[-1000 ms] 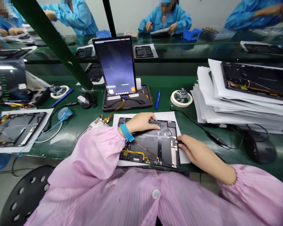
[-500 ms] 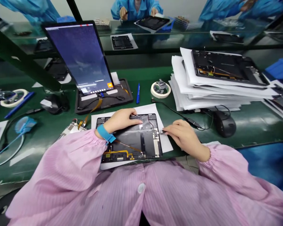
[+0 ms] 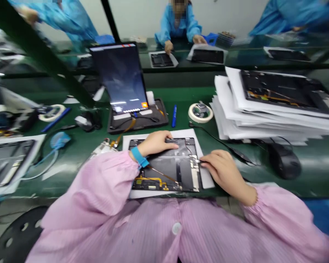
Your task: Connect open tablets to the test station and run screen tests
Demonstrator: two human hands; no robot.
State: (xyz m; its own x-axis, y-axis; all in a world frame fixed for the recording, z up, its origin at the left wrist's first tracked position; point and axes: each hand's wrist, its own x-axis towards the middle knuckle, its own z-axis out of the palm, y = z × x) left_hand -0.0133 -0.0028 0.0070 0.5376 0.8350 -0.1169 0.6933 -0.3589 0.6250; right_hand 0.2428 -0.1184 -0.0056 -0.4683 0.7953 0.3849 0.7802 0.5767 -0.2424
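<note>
An opened black tablet chassis with orange flex cables lies on a white sheet at the table's near edge. My left hand rests flat on the chassis's upper part, fingers stretched out; a blue wrist strap circles that wrist. My right hand sits at the chassis's right edge with its fingers pinched on a small dark connector or cable end that I cannot name for sure. A thin black cable runs away from there to the right.
A lit tablet stands upright in a black tray behind the chassis. A blue pen, a tape roll and a black mouse lie nearby. Papers with another chassis are stacked at right. People in blue work opposite.
The view swung right and back again. My right hand has drawn in against the chassis's right edge. My left hand stays flat on the chassis.
</note>
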